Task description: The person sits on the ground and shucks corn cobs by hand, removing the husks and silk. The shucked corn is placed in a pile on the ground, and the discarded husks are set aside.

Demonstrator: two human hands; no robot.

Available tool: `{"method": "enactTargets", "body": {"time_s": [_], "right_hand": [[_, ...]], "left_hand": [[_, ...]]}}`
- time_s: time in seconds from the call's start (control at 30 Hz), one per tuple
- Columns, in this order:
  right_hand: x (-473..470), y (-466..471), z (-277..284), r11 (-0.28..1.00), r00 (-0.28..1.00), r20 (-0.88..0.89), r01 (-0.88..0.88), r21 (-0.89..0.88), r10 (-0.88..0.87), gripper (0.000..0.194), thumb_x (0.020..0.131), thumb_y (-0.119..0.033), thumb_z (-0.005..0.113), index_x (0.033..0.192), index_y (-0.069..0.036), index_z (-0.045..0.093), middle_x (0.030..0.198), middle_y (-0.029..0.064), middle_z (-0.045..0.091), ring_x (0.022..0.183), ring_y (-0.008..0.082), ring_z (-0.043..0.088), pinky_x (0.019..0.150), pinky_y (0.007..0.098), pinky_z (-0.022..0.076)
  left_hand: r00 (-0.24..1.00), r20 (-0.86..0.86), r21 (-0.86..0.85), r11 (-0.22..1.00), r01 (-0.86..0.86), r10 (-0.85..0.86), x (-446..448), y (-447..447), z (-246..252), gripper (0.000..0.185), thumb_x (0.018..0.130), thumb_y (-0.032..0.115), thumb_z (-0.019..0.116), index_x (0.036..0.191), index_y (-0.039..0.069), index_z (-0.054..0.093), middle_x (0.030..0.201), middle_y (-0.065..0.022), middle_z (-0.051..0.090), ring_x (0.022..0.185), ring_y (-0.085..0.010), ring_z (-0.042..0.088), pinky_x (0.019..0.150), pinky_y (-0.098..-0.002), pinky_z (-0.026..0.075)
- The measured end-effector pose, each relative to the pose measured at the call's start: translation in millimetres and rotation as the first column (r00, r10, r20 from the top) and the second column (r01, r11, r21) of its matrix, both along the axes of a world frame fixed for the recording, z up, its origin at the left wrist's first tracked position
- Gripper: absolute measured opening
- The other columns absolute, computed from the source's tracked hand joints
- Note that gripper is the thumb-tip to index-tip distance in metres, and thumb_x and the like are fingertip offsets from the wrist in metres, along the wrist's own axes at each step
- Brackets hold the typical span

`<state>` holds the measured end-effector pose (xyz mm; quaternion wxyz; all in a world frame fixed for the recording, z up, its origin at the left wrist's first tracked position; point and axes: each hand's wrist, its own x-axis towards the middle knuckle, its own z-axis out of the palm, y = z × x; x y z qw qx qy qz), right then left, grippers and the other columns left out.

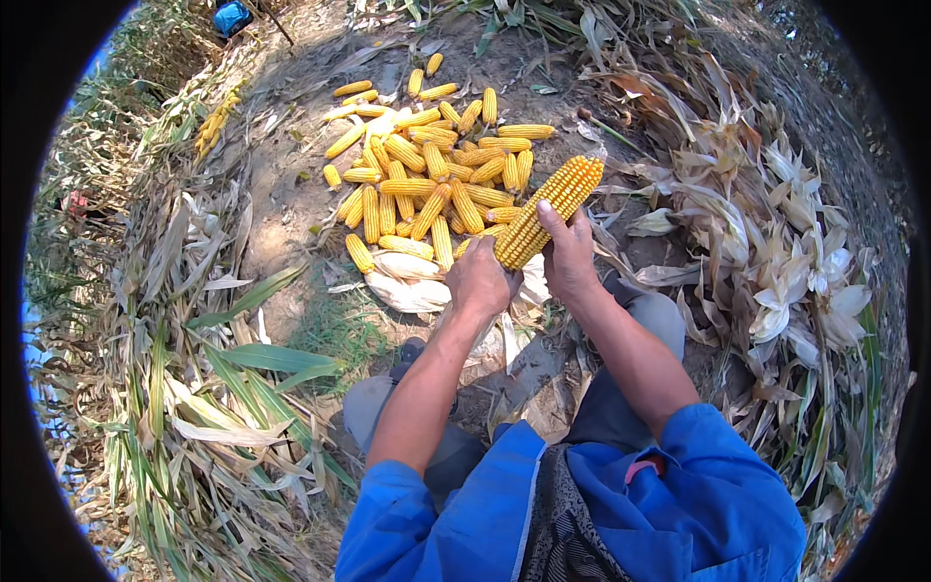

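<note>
A husked ear of corn (550, 211) with bare yellow kernels is held up slantwise in front of me, its tip towards the upper right. My left hand (481, 276) closes around its base end, which the fingers partly hide. Along the right side of the ear, my right hand (569, 254) grips it with the thumb laid over the kernels. Just beyond both hands, a heap of husked corn ears (429, 167) lies on bare soil. Pale unhusked ears (409, 284) rest at the near edge of that heap, beside my left hand.
Dry husks (785, 269) are piled on the right. Cut corn stalks and leaves (218, 407) cover the ground at left. Another row of yellow ears (217, 125) lies at the upper left, with a blue object (232, 18) farther off. A stalk piece (614, 132) lies beyond the heap.
</note>
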<state>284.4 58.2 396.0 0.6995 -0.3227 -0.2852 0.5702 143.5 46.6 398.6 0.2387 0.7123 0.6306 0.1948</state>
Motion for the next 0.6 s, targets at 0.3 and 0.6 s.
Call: {"method": "enactTargets", "body": {"time_s": [0.3,0.6], "right_hand": [[-2,9,12,0.996,0.995,0.050,0.085,-0.034,-0.084,0.034,0.094,-0.014,0.068,0.116,-0.004,0.043,0.084,0.0086,0.061,0.065,0.0208,0.069,0.059,0.0346,0.0600],[18,20,23,0.967,0.979,0.057,-0.180,-0.182,0.194,0.042,0.090,-0.016,0.072,0.118,-0.005,0.043,0.087,0.0101,0.062,0.065,0.0201,0.067,0.055,0.0360,0.0598]], "left_hand": [[0.998,0.017,-0.028,0.998,0.063,-0.063,12,-13,8,0.041,0.074,0.017,0.073,0.110,-0.001,0.064,0.095,-0.0233,0.071,0.091,-0.0410,0.070,0.084,-0.0485,0.055],[0.933,-0.212,0.049,0.950,0.308,-0.292,1,-17,7,0.032,0.072,0.013,0.074,0.097,-0.002,0.063,0.089,-0.0210,0.068,0.081,-0.0385,0.070,0.074,-0.0479,0.057]]}}
